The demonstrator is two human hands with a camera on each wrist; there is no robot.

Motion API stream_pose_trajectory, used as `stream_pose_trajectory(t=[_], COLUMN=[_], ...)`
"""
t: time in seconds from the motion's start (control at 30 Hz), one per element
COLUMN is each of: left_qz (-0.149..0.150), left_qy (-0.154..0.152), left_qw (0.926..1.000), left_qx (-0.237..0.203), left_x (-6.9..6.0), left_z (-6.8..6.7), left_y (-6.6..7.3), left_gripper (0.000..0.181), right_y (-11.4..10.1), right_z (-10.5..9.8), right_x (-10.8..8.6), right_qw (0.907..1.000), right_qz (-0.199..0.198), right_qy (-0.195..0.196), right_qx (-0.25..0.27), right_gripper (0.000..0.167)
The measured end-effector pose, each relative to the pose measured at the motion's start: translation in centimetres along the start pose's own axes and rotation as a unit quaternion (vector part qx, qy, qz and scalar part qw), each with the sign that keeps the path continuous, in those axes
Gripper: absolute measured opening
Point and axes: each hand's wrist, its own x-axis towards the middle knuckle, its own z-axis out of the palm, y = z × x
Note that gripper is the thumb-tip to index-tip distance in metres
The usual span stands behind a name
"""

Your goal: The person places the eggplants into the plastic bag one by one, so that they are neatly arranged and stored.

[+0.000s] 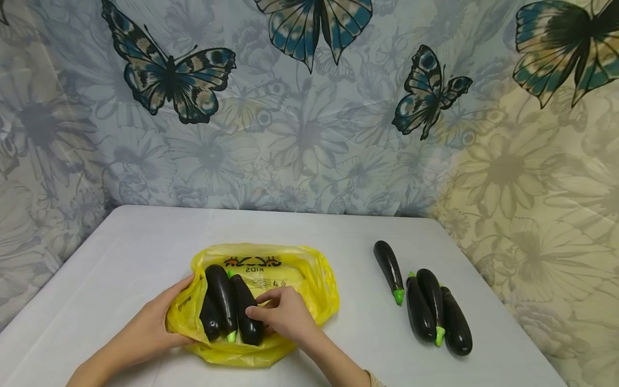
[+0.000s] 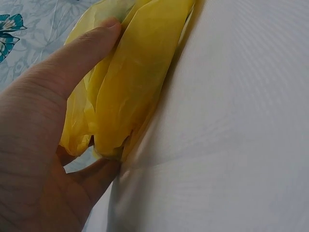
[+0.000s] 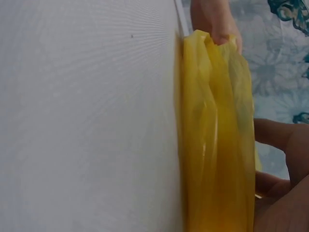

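A yellow plastic bag (image 1: 316, 285) lies on the table with its mouth spread, and three dark eggplants rest inside it. My left hand (image 1: 155, 320) holds the bag's left side; the left wrist view shows the thumb on the plastic (image 2: 140, 82) and fingers beneath. With thumb and fingers, my right hand (image 1: 287, 312) grips the rightmost eggplant (image 1: 245, 306) in the bag. Beside it lie the middle eggplant (image 1: 221, 293), green stem toward me, and a partly covered left eggplant (image 1: 210, 317). In the right wrist view the bag's wall (image 3: 217, 145) hides the eggplants.
Right of the bag, a single eggplant (image 1: 387, 263) lies apart from a group of three: a left one (image 1: 419, 309), a middle one (image 1: 429, 290) and a right one (image 1: 456, 322). The white table (image 1: 159, 231) meets a butterfly-patterned curtain (image 1: 309, 134) behind.
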Motion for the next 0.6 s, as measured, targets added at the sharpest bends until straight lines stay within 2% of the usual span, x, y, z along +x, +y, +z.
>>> stream_pose_trajectory(t=[0.17,0.43,0.6], left_qz=[0.004,0.001,0.004], left_qy=[0.002,-0.003,-0.002], left_qw=[1.0,1.0,1.0], left_qx=[0.008,0.007,0.007], left_x=[0.02,-0.04,-0.07], left_z=[-0.11,-0.14,-0.23], left_y=[0.1,0.12,0.08], left_gripper=[0.113,0.114,0.113], right_y=[-0.17,-0.34,-0.29], right_z=[-0.07,-0.03,-0.03], right_x=[-0.03,0.04,-0.06], right_qw=[0.9992,0.9985,0.9972], right_qz=[0.016,0.027,0.028], right_qy=[-0.024,-0.028,-0.044], right_qx=[0.027,0.038,0.052], right_gripper=[0.03,0.03,0.031])
